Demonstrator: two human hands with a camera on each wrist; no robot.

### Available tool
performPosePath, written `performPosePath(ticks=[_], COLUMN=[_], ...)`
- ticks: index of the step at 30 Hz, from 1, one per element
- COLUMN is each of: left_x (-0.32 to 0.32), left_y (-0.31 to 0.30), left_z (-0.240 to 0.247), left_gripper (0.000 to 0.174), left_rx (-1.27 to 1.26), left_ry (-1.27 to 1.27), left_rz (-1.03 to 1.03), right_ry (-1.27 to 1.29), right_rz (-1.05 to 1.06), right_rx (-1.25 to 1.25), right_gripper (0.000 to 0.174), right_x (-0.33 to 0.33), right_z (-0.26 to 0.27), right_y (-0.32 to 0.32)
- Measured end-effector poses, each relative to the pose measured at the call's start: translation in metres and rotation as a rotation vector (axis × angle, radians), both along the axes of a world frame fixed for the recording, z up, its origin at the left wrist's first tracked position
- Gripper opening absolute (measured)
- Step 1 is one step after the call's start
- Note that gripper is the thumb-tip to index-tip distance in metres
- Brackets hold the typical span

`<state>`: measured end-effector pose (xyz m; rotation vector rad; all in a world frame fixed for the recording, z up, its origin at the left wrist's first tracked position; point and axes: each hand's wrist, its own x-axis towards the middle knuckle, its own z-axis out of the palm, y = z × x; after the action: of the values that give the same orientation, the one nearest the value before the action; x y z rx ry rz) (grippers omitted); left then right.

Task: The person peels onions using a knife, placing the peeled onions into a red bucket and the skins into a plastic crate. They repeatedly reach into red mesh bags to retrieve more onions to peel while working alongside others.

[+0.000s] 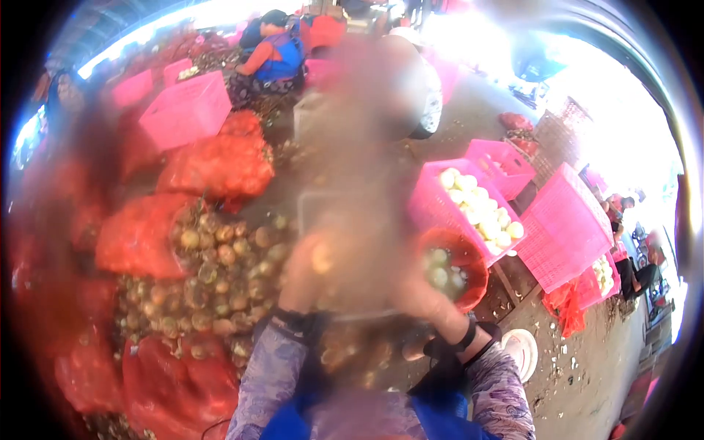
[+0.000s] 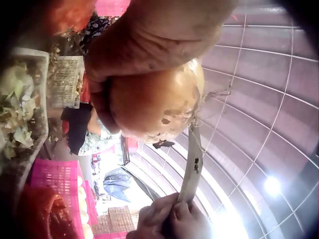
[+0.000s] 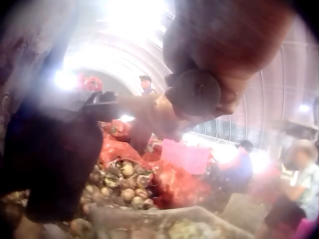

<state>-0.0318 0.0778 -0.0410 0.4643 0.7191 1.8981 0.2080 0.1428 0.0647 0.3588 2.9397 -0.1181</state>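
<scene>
In the left wrist view the left hand (image 2: 154, 45) grips a brown-skinned onion (image 2: 149, 99) with thin roots at one end. A knife blade (image 2: 192, 167) meets the onion's root end, its handle held by the right hand (image 2: 172, 219). The right wrist view has the right hand (image 3: 224, 50) curled round the knife's dark round handle end (image 3: 198, 92); the blade is hidden there. Both hands are blurred in the head view, the left (image 1: 304, 271) and the right (image 1: 422, 293) above a pale tray (image 1: 359, 317).
Unpeeled onions (image 1: 213, 271) and red mesh sacks (image 1: 139, 235) lie on the left. At right are a red bowl (image 1: 477, 275) with peeled onions, a pink crate (image 1: 433, 198) of peeled onions and a stacked pink crate (image 1: 565, 227). A person (image 1: 279, 55) sits farther back.
</scene>
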Motion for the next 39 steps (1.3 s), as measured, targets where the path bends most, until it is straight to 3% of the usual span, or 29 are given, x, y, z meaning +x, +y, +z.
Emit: performPosePath(ticks=[3, 8, 10, 11, 12, 13, 14, 16, 18, 20, 21, 22, 23, 25, 28, 29, 32, 34, 35, 37, 39], left_x=[0.0, 0.01, 0.021, 0.029, 0.04, 0.049, 0.061, 0.064, 0.046, 0.052, 0.054, 0.057, 0.069, 0.067, 0.068, 0.071, 0.046, 0.027, 0.025, 0.033, 0.036], left_y=[0.008, 0.018, 0.014, 0.009, -0.002, -0.013, -0.027, -0.039, -0.032, -0.039, -0.044, -0.049, -0.069, -0.084, -0.074, -0.065, -0.043, -0.01, 0.005, 0.004, 0.004], left_z=[-0.021, -0.028, -0.019, -0.011, -0.001, 0.011, 0.036, 0.057, 0.054, 0.047, 0.049, 0.056, 0.097, 0.118, 0.107, 0.101, 0.06, 0.026, 0.009, 0.017, 0.015], left_gripper=[0.031, 0.041, 0.038, 0.037, 0.036, 0.034, 0.033, 0.036, 0.035, 0.027, 0.024, 0.022, 0.024, 0.026, 0.027, 0.027, 0.022, 0.016, 0.014, 0.016, 0.024], left_rx=[0.071, -0.003, 0.038, 0.052, 0.107, 0.157, 0.036, -0.149, 0.125, 0.149, 0.165, 0.186, 0.085, -0.002, 0.085, 0.07, 0.18, 0.097, 0.083, 0.011, -0.072], left_ry=[0.127, 0.319, 0.168, 0.118, 0.309, 0.5, 0.506, 0.501, 0.524, 0.617, 0.643, 0.638, 0.267, -0.115, -0.335, -0.23, -0.359, -0.285, -0.159, -0.049, 0.129], left_rz=[-0.029, 0.031, 0.003, -0.005, 0.102, 0.218, 0.194, 0.294, 0.0, 0.328, 0.469, 0.587, 0.409, 0.232, 0.141, 0.285, 0.201, 0.037, 0.164, 0.258, 0.366], right_ry=[0.155, 0.533, 0.593, 0.605, 0.605, 0.653, 0.702, 0.791, 0.896, 1.042, 0.959, 0.85, 0.832, 0.762, 0.719, 0.698, 0.701, 0.726, 0.914, 0.955, 0.999], right_rz=[-0.184, -0.671, -0.802, -0.822, -0.844, -0.724, -0.609, -0.615, -0.671, -0.609, -0.436, -0.464, -0.438, -0.385, -0.391, -0.375, -0.326, -0.285, -0.248, -0.141, -0.202], right_rx=[-0.221, -0.919, -1.089, -1.112, -1.122, -1.037, -0.947, -1.285, -1.621, -1.482, -1.369, -1.243, -1.32, -1.347, -1.347, -1.328, -1.253, -1.19, -0.843, -0.282, -0.346], right_gripper=[0.029, 0.029, 0.03, 0.03, 0.031, 0.031, 0.031, 0.019, 0.018, 0.018, 0.019, 0.016, 0.017, 0.019, 0.013, 0.013, 0.013, 0.014, 0.019, 0.054, 0.059], right_x=[-0.004, -0.018, -0.018, -0.016, -0.014, -0.007, -0.001, 0.004, 0.0, -0.009, -0.006, 0.003, -0.001, -0.005, -0.006, -0.009, -0.01, -0.019, -0.03, -0.04, -0.055], right_z=[-0.04, -0.078, -0.076, -0.077, -0.076, -0.1, -0.123, -0.119, -0.114, -0.119, -0.118, -0.116, -0.103, -0.084, -0.06, -0.061, -0.056, -0.05, -0.047, -0.065, -0.076], right_y=[-0.011, -0.052, -0.065, -0.067, -0.07, -0.061, -0.052, -0.051, -0.045, -0.035, -0.021, -0.006, -0.01, -0.012, -0.015, -0.016, -0.016, -0.018, -0.023, -0.004, -0.012])
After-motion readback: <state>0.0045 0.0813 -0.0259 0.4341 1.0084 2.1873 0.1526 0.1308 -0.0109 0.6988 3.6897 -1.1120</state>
